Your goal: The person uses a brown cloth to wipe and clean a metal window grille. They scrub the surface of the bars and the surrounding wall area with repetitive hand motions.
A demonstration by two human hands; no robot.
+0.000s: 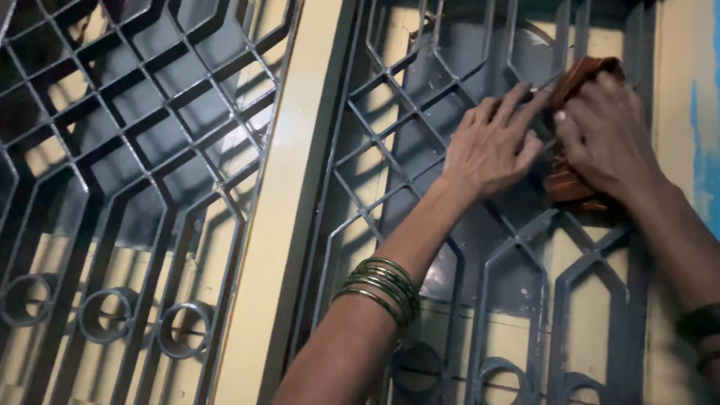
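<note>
The right hand [607, 139] gripped a folded brown striped cloth [574, 180] and pressed it against the grey metal window grille [517, 262] near the grille's upper right corner. The left hand [491, 146] lay flat, fingers spread, on the bars just beside the cloth, holding nothing. Green bangles [382, 289] circled the left wrist. A cream frame post [289, 202] separated a second grille [127, 187] of angular bars and rings.

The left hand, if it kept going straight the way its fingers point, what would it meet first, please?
The left hand points up and to the right, and its fingertips already reach the brown cloth that the right hand presses on the grey window grille. The cloth would likely come first.
</note>
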